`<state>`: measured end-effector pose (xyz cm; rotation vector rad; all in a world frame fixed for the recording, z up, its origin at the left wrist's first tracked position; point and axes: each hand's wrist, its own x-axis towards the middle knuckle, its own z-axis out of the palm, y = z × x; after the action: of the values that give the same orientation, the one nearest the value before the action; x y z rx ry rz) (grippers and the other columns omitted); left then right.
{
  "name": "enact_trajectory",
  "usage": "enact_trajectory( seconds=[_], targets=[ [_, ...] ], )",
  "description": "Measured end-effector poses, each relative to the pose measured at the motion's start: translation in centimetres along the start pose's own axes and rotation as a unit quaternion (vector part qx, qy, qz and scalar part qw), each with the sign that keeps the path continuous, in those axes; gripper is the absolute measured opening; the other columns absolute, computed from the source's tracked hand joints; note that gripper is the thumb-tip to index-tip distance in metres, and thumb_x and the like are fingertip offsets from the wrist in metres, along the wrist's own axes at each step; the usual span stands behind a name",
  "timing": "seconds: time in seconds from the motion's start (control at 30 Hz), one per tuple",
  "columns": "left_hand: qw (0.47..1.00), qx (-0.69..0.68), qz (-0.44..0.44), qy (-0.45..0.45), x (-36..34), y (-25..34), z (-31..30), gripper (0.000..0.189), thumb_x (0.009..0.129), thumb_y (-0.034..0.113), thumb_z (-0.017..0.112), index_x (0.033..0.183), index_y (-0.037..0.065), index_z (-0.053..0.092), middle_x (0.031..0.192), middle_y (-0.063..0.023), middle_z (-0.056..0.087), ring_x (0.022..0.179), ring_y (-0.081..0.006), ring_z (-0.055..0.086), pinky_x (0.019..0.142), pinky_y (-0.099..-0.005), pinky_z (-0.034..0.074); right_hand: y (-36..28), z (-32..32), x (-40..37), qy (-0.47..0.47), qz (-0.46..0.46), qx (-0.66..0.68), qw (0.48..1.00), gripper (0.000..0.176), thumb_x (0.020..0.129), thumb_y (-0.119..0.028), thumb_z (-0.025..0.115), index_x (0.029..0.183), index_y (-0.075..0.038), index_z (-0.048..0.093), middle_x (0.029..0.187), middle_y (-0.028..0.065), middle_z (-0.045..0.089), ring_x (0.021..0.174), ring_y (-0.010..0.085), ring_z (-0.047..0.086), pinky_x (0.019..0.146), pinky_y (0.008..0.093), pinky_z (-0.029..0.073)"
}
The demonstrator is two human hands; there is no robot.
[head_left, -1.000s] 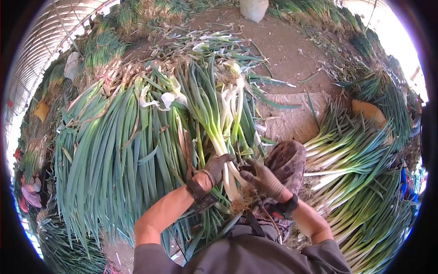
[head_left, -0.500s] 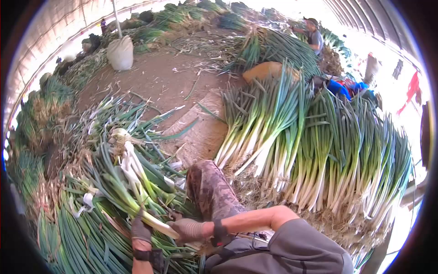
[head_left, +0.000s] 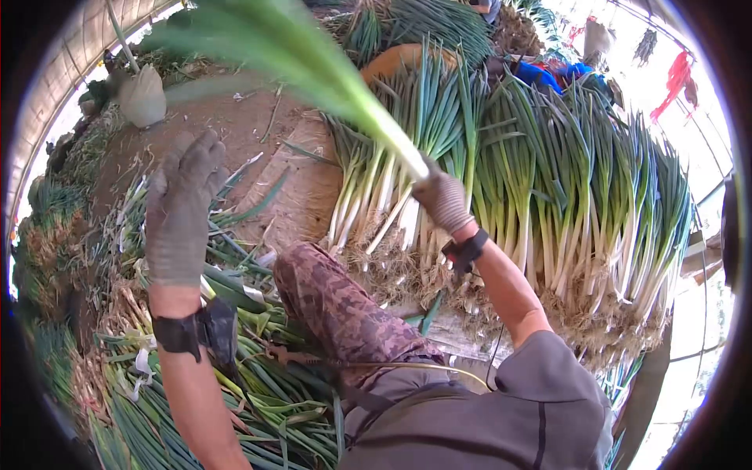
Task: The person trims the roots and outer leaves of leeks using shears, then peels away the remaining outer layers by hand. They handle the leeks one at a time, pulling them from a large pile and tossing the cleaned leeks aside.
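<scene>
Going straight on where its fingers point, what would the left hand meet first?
Looks free: beyond the open left hand lies only bare dirt floor, the white sack off to one side; depth unclear.

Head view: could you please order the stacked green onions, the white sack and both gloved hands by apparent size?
1. stacked green onions
2. left hand, open, enlarged by camera nearness
3. right hand, gripping a green onion, and white sack look alike; not ranked
</scene>
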<state>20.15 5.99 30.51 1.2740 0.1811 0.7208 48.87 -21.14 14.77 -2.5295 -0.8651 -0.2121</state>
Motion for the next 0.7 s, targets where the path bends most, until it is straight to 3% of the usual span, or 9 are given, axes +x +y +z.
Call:
enact_trajectory(
  seconds=[0.1, 0.17, 0.27, 0.33, 0.37, 0.4, 0.5, 0.63, 0.7],
  targets=[
    [0.988, 0.148, 0.036, -0.030, -3.6, -2.8, 0.8, 0.082, 0.096, 0.039, 0.066, 0.153, -0.005, 0.027, 0.155, -0.0237, 0.037, 0.146, -0.0323, 0.036, 0.122, -0.0430, 0.030, 10.3, 6.0, 1.2, 0.063, 0.122, 0.019, 0.990, 0.058, 0.086, -0.030, 0.073, 0.136, -0.008, 0.053, 0.083, 0.0167, 0.072, 0.071, 0.0352, 0.071, 0.067, 0.0441, 0.059],
    [0.982, 0.168, -0.036, 0.075, -7.4, -7.5, -2.2, 0.097, 0.086, 0.046, 0.077, 0.152, -0.006, 0.029, 0.151, -0.0214, 0.044, 0.140, -0.0291, 0.045, 0.116, -0.0407, 0.039, 18.1, 11.6, -0.3, 0.058, 0.194, 0.087, 0.975, 0.054, 0.082, -0.032, 0.074, 0.126, -0.005, 0.060, 0.091, 0.0214, 0.072, 0.082, 0.0373, 0.071, 0.074, 0.0461, 0.057],
    [0.921, 0.262, -0.209, 0.200, -15.2, -13.3, -12.1, 0.056, 0.094, 0.022, 0.069, 0.139, -0.004, 0.048, 0.128, -0.0145, 0.060, 0.114, -0.0214, 0.058, 0.095, -0.0332, 0.049, 30.7, 20.7, -2.3, -0.004, 0.324, 0.308, 0.895, 0.047, 0.081, -0.035, 0.073, 0.111, 0.001, 0.067, 0.099, 0.0202, 0.072, 0.086, 0.0315, 0.070, 0.074, 0.0449, 0.054],
    [0.857, 0.361, -0.197, 0.310, -21.7, -16.1, -18.2, 0.067, 0.082, 0.010, 0.076, 0.139, -0.008, 0.044, 0.125, -0.0157, 0.059, 0.116, -0.0239, 0.058, 0.096, -0.0363, 0.049, 30.4, 18.1, -3.5, -0.025, 0.404, 0.360, 0.841, 0.034, 0.086, -0.028, 0.074, 0.101, 0.001, 0.065, 0.085, 0.0077, 0.062, 0.069, 0.0195, 0.053, 0.057, 0.0395, 0.046],
    [0.858, 0.333, -0.223, 0.320, -24.0, -15.4, -19.7, 0.070, 0.080, 0.011, 0.079, 0.138, -0.009, 0.045, 0.126, -0.0170, 0.059, 0.116, -0.0245, 0.058, 0.096, -0.0360, 0.048, 27.6, 14.8, -4.1, -0.024, 0.375, 0.261, 0.889, 0.038, 0.084, -0.029, 0.075, 0.102, 0.003, 0.064, 0.085, 0.0094, 0.065, 0.070, 0.0207, 0.056, 0.062, 0.0413, 0.048],
    [0.857, 0.306, -0.253, 0.329, -25.8, -14.0, -20.3, 0.072, 0.077, 0.012, 0.082, 0.137, -0.009, 0.046, 0.127, -0.0184, 0.058, 0.116, -0.0250, 0.057, 0.096, -0.0358, 0.048, 27.8, 15.5, -3.9, 0.008, 0.406, 0.260, 0.876, 0.040, 0.082, -0.029, 0.077, 0.103, 0.003, 0.065, 0.085, 0.0110, 0.067, 0.070, 0.0228, 0.059, 0.065, 0.0424, 0.049],
    [0.802, 0.397, -0.263, 0.361, -28.7, -11.8, -20.3, 0.066, 0.077, 0.013, 0.084, 0.130, -0.009, 0.051, 0.118, -0.0170, 0.061, 0.103, -0.0217, 0.060, 0.086, -0.0334, 0.051, 26.6, 15.4, -4.1, 0.010, 0.408, 0.228, 0.884, 0.049, 0.076, -0.030, 0.082, 0.107, 0.004, 0.065, 0.091, 0.0181, 0.070, 0.082, 0.0321, 0.067, 0.074, 0.0440, 0.053],
    [0.787, 0.426, -0.368, 0.253, -29.8, -12.3, -20.8, 0.051, 0.074, 0.018, 0.088, 0.110, -0.009, 0.062, 0.084, -0.0058, 0.063, 0.070, -0.0157, 0.058, 0.062, -0.0325, 0.048, 20.5, 13.5, -3.7, 0.002, 0.427, 0.036, 0.903, 0.061, 0.075, -0.035, 0.079, 0.118, 0.004, 0.060, 0.110, 0.0259, 0.069, 0.102, 0.0401, 0.068, 0.087, 0.0457, 0.054],
    [0.784, 0.410, -0.395, 0.247, -29.9, -14.3, -21.5, 0.048, 0.074, 0.022, 0.086, 0.104, -0.008, 0.064, 0.084, -0.0082, 0.066, 0.074, -0.0182, 0.062, 0.067, -0.0341, 0.051, 17.5, 12.9, -2.9, -0.015, 0.401, -0.013, 0.916, 0.066, 0.078, -0.038, 0.076, 0.125, 0.001, 0.053, 0.125, 0.0282, 0.063, 0.115, 0.0413, 0.063, 0.095, 0.0490, 0.052]
  ],
)
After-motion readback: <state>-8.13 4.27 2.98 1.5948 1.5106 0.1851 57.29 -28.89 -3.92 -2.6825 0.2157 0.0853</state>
